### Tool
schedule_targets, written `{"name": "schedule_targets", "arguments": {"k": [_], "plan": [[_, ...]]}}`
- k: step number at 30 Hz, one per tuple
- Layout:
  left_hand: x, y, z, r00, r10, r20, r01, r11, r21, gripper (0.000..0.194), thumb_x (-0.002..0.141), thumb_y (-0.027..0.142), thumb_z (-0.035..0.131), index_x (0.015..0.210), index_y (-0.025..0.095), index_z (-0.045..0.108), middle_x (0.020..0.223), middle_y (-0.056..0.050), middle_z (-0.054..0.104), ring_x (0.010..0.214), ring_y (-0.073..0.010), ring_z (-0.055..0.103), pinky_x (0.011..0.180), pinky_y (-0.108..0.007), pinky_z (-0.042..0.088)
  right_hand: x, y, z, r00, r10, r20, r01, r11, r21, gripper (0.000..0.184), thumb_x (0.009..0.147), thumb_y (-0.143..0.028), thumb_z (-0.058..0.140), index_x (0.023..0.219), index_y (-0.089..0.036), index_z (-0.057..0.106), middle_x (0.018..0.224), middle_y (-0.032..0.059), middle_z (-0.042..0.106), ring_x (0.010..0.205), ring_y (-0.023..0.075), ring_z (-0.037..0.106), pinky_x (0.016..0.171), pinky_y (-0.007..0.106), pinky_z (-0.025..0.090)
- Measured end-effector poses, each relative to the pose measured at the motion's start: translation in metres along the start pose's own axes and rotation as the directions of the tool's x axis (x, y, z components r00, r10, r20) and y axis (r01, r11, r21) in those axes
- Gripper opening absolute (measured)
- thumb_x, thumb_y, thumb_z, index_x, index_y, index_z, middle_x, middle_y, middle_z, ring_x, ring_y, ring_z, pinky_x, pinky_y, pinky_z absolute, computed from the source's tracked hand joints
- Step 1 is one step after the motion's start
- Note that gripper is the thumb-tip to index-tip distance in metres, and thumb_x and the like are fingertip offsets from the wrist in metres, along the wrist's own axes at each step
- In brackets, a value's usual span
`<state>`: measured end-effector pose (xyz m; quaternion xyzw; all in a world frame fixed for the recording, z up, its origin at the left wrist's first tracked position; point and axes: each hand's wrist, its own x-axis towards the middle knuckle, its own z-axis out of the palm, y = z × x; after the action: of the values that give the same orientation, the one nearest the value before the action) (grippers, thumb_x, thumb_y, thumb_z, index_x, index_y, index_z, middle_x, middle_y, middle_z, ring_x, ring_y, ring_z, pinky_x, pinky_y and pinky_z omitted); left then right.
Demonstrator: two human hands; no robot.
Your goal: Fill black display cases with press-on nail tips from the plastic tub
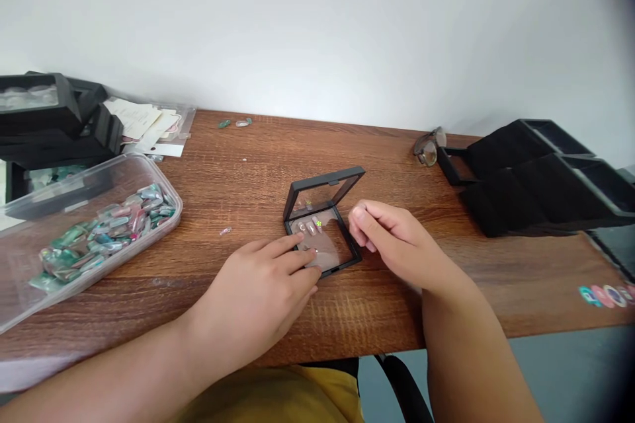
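Note:
A black-framed display case (342, 269) lies on the table with its hinged clear lid (317, 197) raised at the back. Inside, several press-on nails (311, 227) sit on the clear film, one with a yellow-green flower. My left hand (265, 287) rests over the case's left part, fingers stretched out and fingertips on the film among the nails. Some of the nails there are hidden under those fingers. Close by the right edge of the frame, my right hand (391, 238) is closed, thumb against curled fingers. What it holds, if anything, is hidden.
At left, a clear plastic tub (171, 215) holds many press-on nails; black cases (59, 119) and paper cards (136, 120) lie behind it. Glasses (427, 149) and stacked black cases (526, 178) stand at right. Loose nails (242, 123) lie towards the wall.

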<state>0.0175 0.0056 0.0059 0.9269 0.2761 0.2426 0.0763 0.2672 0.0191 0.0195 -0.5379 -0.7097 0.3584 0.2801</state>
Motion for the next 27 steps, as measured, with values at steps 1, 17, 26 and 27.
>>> {"name": "schedule_targets", "arguments": {"k": [1,17,26,27], "plan": [[0.000,0.000,0.000,1.000,-0.002,0.001,0.002,1.000,-0.001,0.015,0.096,0.021,0.069,0.107,0.020,0.077,0.114,0.001,0.081,0.111,-0.0289,0.076,0.081,-0.046,0.067,0.000,0.002,0.000,1.000,0.008,-0.023,-0.008,0.999,-0.034,0.049,0.112,-0.045,0.043,0.070,-0.021,0.046,0.065,-0.0036,0.048,0.059,0.0114,0.044,0.057,0.027,0.035],[0.000,-0.002,-0.001,1.000,0.017,0.011,-0.016,1.000,-0.017,0.011,0.096,0.020,0.068,0.099,0.019,0.079,0.112,-0.001,0.082,0.110,-0.0307,0.076,0.079,-0.048,0.068,0.003,0.009,0.004,1.000,0.000,0.026,-0.001,0.999,0.035,0.031,0.105,-0.042,0.058,0.119,-0.027,0.080,0.119,0.0042,0.077,0.115,0.0254,0.069,0.099,0.037,0.052],[0.000,-0.001,-0.001,1.000,0.009,-0.007,-0.009,1.000,-0.002,0.010,0.092,0.021,0.074,0.100,0.020,0.080,0.111,0.001,0.082,0.108,-0.0295,0.077,0.075,-0.045,0.068,0.005,0.014,0.001,0.995,0.090,-0.036,-0.090,0.996,-0.014,0.022,0.091,-0.042,0.075,0.084,-0.022,0.082,0.062,-0.0016,0.057,0.057,0.0134,0.045,0.053,0.028,0.033],[0.000,-0.001,-0.001,1.000,0.008,-0.007,-0.008,1.000,-0.001,0.010,0.092,0.021,0.074,0.100,0.020,0.080,0.111,0.002,0.082,0.109,-0.0293,0.077,0.076,-0.044,0.067,0.005,0.015,0.001,0.993,0.109,-0.032,-0.109,0.994,0.001,0.024,0.090,-0.044,0.076,0.084,-0.021,0.081,0.060,-0.0022,0.054,0.056,0.0130,0.043,0.052,0.028,0.032]]}}
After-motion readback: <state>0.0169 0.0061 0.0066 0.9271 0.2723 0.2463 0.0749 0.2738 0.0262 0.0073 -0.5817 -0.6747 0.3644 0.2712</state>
